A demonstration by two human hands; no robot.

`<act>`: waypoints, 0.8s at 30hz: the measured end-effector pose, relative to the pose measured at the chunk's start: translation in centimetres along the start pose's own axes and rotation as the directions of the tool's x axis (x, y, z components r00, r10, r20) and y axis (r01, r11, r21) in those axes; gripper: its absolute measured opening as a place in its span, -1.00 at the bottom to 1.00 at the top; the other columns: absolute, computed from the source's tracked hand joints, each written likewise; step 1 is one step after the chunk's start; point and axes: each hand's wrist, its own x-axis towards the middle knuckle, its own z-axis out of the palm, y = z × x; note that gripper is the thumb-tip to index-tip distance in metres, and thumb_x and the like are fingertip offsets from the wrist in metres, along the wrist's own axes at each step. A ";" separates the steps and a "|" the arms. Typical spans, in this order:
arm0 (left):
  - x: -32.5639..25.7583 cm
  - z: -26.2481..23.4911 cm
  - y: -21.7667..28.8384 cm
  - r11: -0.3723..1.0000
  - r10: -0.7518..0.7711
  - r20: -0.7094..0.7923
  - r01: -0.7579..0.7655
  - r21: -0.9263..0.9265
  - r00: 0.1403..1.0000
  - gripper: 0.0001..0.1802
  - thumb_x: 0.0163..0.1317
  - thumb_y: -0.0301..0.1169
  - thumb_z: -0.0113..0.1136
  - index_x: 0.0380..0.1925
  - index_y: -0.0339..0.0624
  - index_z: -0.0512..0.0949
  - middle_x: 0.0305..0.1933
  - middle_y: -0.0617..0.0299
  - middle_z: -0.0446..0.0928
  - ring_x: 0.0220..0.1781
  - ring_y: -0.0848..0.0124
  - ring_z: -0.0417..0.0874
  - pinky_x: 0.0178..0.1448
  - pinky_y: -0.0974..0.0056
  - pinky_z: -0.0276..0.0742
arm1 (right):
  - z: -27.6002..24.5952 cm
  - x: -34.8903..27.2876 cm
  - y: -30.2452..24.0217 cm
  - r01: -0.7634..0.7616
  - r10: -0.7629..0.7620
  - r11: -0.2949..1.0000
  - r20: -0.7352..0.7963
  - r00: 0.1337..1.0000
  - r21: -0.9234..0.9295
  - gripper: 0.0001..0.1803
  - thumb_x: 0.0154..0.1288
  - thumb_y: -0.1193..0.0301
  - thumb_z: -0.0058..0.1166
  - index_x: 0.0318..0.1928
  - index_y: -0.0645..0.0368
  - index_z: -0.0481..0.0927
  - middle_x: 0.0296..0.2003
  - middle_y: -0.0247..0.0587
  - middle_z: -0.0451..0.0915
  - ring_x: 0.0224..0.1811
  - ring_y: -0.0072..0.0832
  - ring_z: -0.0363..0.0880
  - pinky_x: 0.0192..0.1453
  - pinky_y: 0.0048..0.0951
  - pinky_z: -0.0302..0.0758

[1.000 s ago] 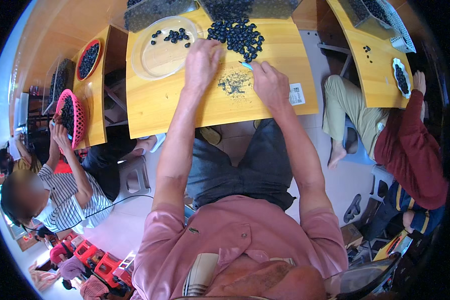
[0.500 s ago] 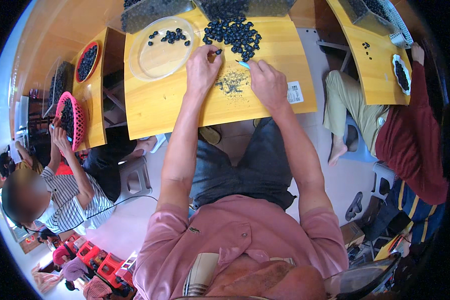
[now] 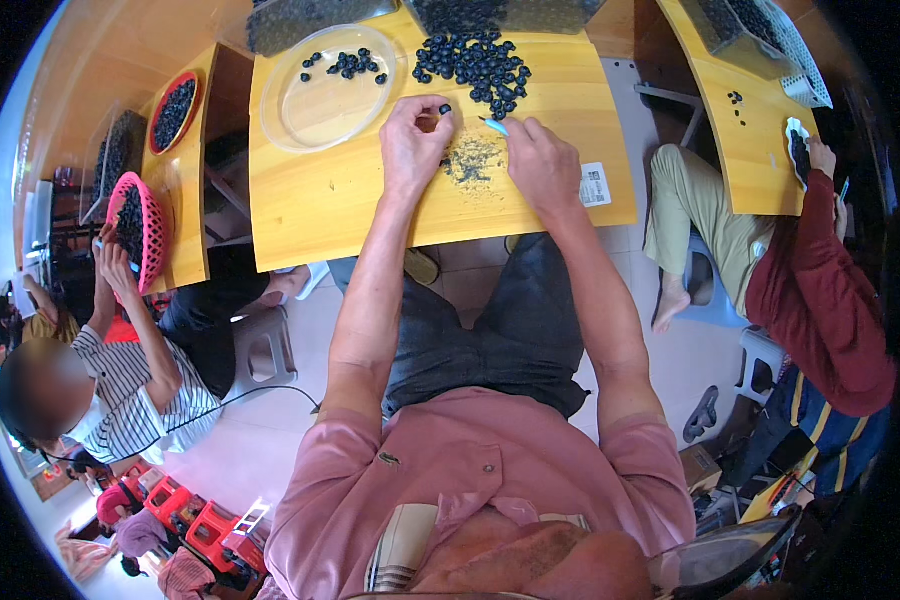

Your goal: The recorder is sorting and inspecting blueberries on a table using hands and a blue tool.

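Observation:
Between the thumb and fingers of my left hand [image 3: 416, 150] is a small dark round piece [image 3: 445, 109], like a bead or a nut. My right hand [image 3: 543, 165] is closed round a small light-blue-handled tool [image 3: 496, 127], its thin dark tip pointing at that piece but apart from it. Under the gap between my hands lies a patch of dark scrapings [image 3: 472, 162] on the yellow wooden table [image 3: 320, 215]. Just beyond is a heap of dark round pieces [image 3: 473, 70]. At its left stands a shallow clear round tray [image 3: 290, 135] with several pieces inside.
Clear bins [image 3: 320, 22] of dark pieces line the table's far edge. A white label [image 3: 594, 184] lies at the right. To the left, a person works over a pink basket [image 3: 150, 230]. To the right, a person in dark red reaches to a white dish [image 3: 796, 150].
My left hand has shifted slightly right and nearer, turning the dark piece up between its fingertips. The tool has stayed close by. The right-hand person's hand has come down to the white dish.

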 end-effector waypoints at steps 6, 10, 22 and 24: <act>-0.7 0.7 0.4 0.969 -0.106 0.064 0.118 -0.218 0.992 -0.76 0.31 -0.52 0.40 -0.03 -0.32 0.70 -0.17 0.26 0.71 -0.19 0.54 0.69 -0.06 0.39 0.66 | 0.1 -0.1 0.0 -0.005 0.005 1.000 0.008 1.000 0.010 -0.81 0.27 0.48 0.19 -0.10 0.09 0.69 -0.33 -0.25 0.63 -0.28 -0.27 0.76 -0.28 -0.19 0.70; -1.0 0.6 0.3 0.983 -0.087 0.095 0.101 -0.153 0.992 -0.75 0.31 -0.53 0.41 -0.03 -0.33 0.71 -0.13 0.26 0.70 -0.17 0.54 0.69 -0.04 0.39 0.65 | -0.2 0.0 -0.1 -0.004 0.004 1.000 0.008 1.000 -0.004 -0.82 0.28 0.46 0.20 -0.11 0.09 0.68 -0.37 -0.24 0.59 -0.32 -0.26 0.74 -0.31 -0.18 0.69; -1.2 0.7 0.9 0.993 0.042 0.068 -0.034 -0.115 0.997 -0.72 0.21 -0.57 0.46 -0.05 -0.32 0.74 -0.21 0.18 0.69 -0.26 0.51 0.69 -0.13 0.39 0.64 | -0.6 0.2 -0.4 0.045 -0.043 0.998 -0.034 0.998 0.037 -0.85 0.34 0.41 0.22 -0.11 0.10 0.68 -0.41 -0.26 0.53 -0.34 -0.29 0.70 -0.34 -0.20 0.65; -1.2 0.8 0.9 0.987 0.008 0.080 0.005 -0.161 0.997 -0.70 0.20 -0.58 0.47 -0.04 -0.31 0.73 -0.23 0.18 0.68 -0.27 0.52 0.69 -0.13 0.39 0.64 | -0.6 0.2 -0.4 0.054 -0.054 0.998 -0.031 0.998 0.028 -0.84 0.32 0.41 0.22 -0.10 0.11 0.68 -0.42 -0.25 0.52 -0.34 -0.30 0.70 -0.34 -0.21 0.65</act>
